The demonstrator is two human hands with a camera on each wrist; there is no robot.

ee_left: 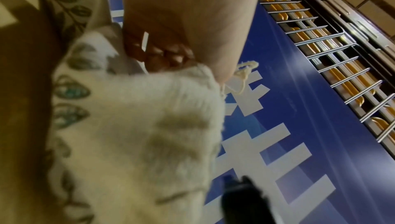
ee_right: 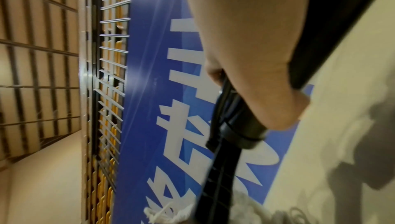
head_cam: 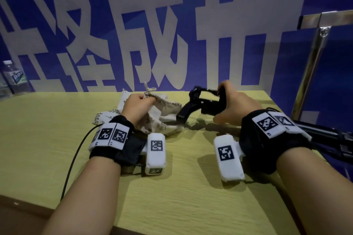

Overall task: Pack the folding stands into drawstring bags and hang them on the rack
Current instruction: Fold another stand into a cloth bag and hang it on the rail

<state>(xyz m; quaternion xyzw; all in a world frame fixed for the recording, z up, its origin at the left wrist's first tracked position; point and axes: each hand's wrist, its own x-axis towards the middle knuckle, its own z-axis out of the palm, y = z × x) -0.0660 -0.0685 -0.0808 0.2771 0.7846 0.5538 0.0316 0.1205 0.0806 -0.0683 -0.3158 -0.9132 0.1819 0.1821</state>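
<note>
Backdrop: blue banner (head_cam: 248, 59) with huge pale characters fills the upper frame of the head view, behind a yellow-green wooden table (head_cam: 172, 196)
Left hand: left hand (head_cam: 136, 108), centre-left of the head view, is bunched tight on the mouth of the drawstring bag (head_cam: 164, 118), fingers curled into the gathered cloth
Bag: cream fabric with a leaf print, lying crumpled on the table at mid-frame; its knotted cord (head_cam: 150, 88) sticks up just above the knuckles
Left wrist view: the bag (ee_left: 138, 134) looms blurred and pale across the lower left, fingertips (ee_left: 171, 55) dug into the cloth, cord ends (ee_left: 245, 70) dangling to the right
Right hand: right hand (head_cam: 235, 105), right of centre, is wrapped around the black folding stand (head_cam: 198, 104), held just off the table
Stand: one leg angles down and left, its tip right at the bag's opening; whether it is inside, cannot tell
Right wrist view: the stand (ee_right: 224, 143) runs down the frame from the palm toward pale cloth at the bottom edge
Far left: water bottle (head_cam: 14, 76) stands at the table's back edge
Right edge: metal frame (head_cam: 313, 59), dark tripod-like gear (head_cam: 328, 139) lower down
</note>
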